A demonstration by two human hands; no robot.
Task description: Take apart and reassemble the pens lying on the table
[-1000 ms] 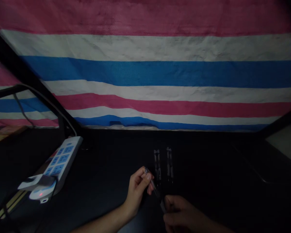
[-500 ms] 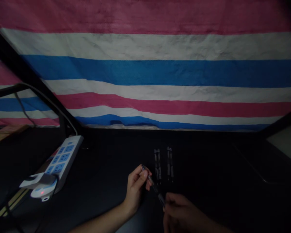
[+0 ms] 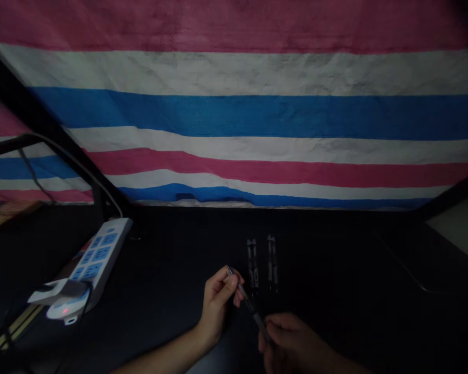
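A dark pen (image 3: 251, 306) slants between my two hands above the black table. My left hand (image 3: 218, 298) pinches its upper end between thumb and fingers. The lower end is gripped by my right hand (image 3: 288, 337), whose fingers are dim and partly in shadow. Just beyond the hands lie several more pens in two groups: a left group (image 3: 253, 264) and a right group (image 3: 272, 262), all pointing away from me. Low light hides the finer details of the pens.
A white power strip (image 3: 101, 257) with a plug (image 3: 60, 292) and cables stands on the left. Behind the black table (image 3: 187, 244) hangs a striped sheet (image 3: 257, 117). A dark flat object (image 3: 425, 259) lies at the right, and an orange-brown board (image 3: 11, 214) at the far left.
My right hand has shifted slightly on the lower end of the pen, and more of the pen's grip section shows. The left hand stays nearly still. The view has moved a little.
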